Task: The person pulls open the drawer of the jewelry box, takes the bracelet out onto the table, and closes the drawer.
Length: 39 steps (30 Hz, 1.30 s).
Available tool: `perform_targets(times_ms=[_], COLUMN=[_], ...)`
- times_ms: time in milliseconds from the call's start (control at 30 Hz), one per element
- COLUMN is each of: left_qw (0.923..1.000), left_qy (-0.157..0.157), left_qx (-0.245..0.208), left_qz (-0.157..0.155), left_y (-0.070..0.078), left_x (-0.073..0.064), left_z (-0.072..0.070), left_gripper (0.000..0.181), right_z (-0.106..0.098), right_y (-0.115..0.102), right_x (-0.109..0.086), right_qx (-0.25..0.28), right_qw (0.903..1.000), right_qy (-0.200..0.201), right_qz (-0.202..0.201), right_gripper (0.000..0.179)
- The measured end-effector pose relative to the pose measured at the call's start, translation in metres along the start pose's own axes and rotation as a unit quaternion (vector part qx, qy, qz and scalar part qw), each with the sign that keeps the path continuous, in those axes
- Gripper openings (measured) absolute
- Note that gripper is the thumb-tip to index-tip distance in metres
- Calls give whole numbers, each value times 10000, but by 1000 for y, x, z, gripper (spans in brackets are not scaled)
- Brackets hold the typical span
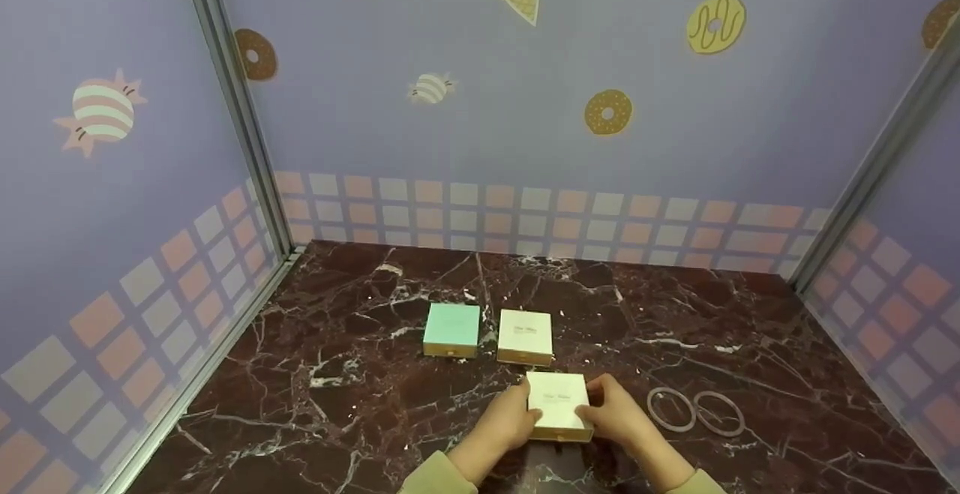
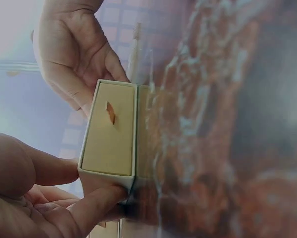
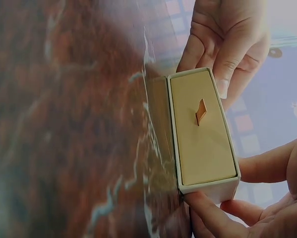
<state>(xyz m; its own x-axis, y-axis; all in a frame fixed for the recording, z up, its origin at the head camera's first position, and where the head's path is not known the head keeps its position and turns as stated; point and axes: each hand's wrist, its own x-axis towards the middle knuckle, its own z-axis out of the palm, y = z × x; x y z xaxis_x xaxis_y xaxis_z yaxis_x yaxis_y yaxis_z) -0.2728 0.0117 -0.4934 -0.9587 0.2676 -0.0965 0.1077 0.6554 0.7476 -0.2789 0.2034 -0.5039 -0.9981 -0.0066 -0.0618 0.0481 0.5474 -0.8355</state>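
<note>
head: cream drawer box [image 1: 557, 402], in front and right of mint-green drawer box [image 1: 452, 324]; left hand [image 1: 507, 417] and right hand [image 1: 619, 413], half-curled, grip its sides.
left wrist: orange pull-tab [image 2: 110, 113] on drawer front [image 2: 108, 148].
right wrist: drawer front seated within sleeve [image 3: 215, 190]; uneven squeezing could skew it.

L hand [image 1: 510, 417], R hand [image 1: 618, 413] facing, fingers bent (thumbs inward)

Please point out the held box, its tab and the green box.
Held box [image 1: 559, 405]: head view, on its top face.
Tab [image 3: 202, 112]: right wrist view, on its middle.
Green box [image 1: 451, 327]: head view, on its top face.
</note>
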Motion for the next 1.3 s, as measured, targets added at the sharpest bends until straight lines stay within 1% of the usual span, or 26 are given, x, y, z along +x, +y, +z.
perform_targets(times_ms=[167, 400, 500, 600, 700, 767, 867, 967, 1067, 1133, 1200, 1233, 1300], left_qw=[10000, 9999, 9999, 9999, 9997, 9992, 9968, 9944, 9936, 9932, 9921, 9907, 9871], left_qy=[-11, 103, 116, 76, 87, 162, 250, 179, -30, -195, -330, -350, -287], left_qx=[80, -5, -18, -12, 153, 351, 754, 1018, 1094, 1131, 1209, 1298, 1502], left_qz=[-23, 9, 4, -95, -159, -133, -118, -224, -284, -169, 76, 215, 483], left_y=[-2, -5, -5, -5, -2, 0, 5, 8, 8, 6, 3, 1, -3], left_x=[-3, -6, -6, -6, -6, -8, -11, -13, -11, -8, -6, -5, -4], left_z=[-3, -3, -3, -4, -4, -3, -1, -2, -6, -9, -11, -11, -11], left_gripper=[61, 62, 63, 64, 65, 66, 73, 85, 97, 100, 100, 99, 97], right_z=[4, 4, 4, 3, 2, 0, -2, -5, -7, -7, -7, -6, -6], right_y=[1, 5, 5, 5, 5, 6, 9, 12, 16, 18, 20, 20, 21], right_x=[-1, -3, -4, -4, -4, -4, -2, 2, 5, 7, 8, 9, 10], right_qx=[314, 504, 550, 555, 562, 532, 478, 478, 559, 649, 717, 742, 740], right_qw=[9995, 9985, 9983, 9982, 9981, 9982, 9974, 9944, 9896, 9860, 9824, 9810, 9794], right_qy=[-67, -161, -198, -236, -251, -253, -363, -606, -915, -1117, -1281, -1331, -1383], right_qz=[62, 110, 66, 20, -18, -117, -402, -725, -963, -1056, -1156, -1201, -1268], right_gripper=[33, 33, 34, 36, 36, 35, 35, 39, 43, 43, 43, 42, 42])
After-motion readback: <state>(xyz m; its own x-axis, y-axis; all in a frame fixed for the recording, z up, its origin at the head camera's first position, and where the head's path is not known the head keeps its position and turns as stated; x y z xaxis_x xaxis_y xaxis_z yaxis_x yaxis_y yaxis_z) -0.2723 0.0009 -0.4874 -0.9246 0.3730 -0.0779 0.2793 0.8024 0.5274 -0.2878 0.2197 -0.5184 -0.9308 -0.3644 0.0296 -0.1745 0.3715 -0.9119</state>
